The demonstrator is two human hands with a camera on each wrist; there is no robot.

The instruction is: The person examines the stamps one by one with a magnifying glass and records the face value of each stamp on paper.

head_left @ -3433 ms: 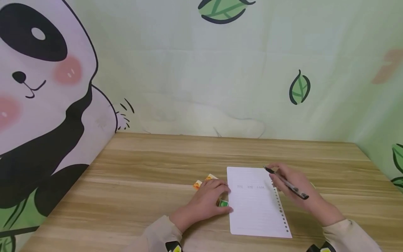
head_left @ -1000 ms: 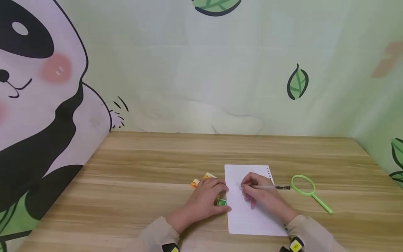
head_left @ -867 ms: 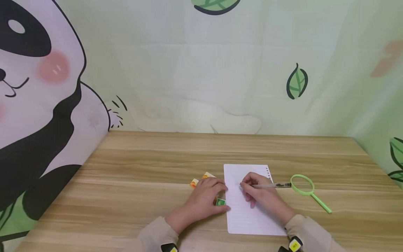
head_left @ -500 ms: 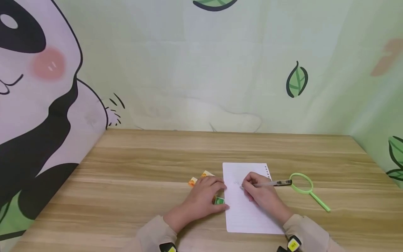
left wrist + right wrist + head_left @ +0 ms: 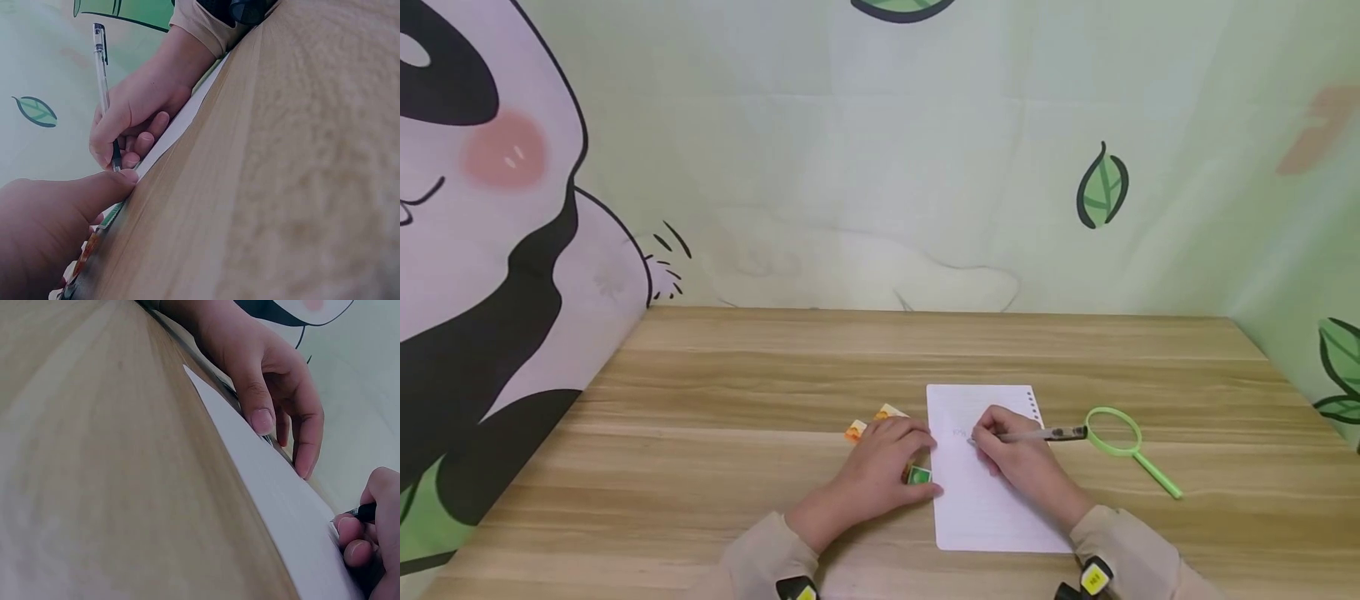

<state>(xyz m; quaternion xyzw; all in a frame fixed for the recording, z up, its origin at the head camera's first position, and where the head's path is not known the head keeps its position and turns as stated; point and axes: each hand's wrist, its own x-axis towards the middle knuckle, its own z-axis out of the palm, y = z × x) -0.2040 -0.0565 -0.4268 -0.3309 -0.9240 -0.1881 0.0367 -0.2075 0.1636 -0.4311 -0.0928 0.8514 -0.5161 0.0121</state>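
Note:
A lined sheet of paper (image 5: 992, 521) with punched holes along its right side lies on the table, faint handwriting (image 5: 959, 432) near its upper left. My right hand (image 5: 1030, 467) pinches a clear-barrelled pen with black parts (image 5: 1051, 434), its tip down at the page just right of that handwriting. Part of the page is hidden under this hand. At the paper's left edge rests my left hand (image 5: 880, 467), fingers gently bent, fingertips and thumb along the edge. Small coloured pieces, one green (image 5: 919, 475) and others orange and cream (image 5: 855, 431), show around and under it.
A light-green magnifying glass (image 5: 1157, 476) lies right of the paper, its ring close to the pen's back end in the head view. The wooden table (image 5: 737, 375) ends against a printed fabric wall (image 5: 820, 167) with a panda and leaves.
Earlier my right hand held the pen tip raised beside the paper's upper right, over the magnifying glass. It has moved left and down onto the page, uncovering the magnifying glass. The left hand stays.

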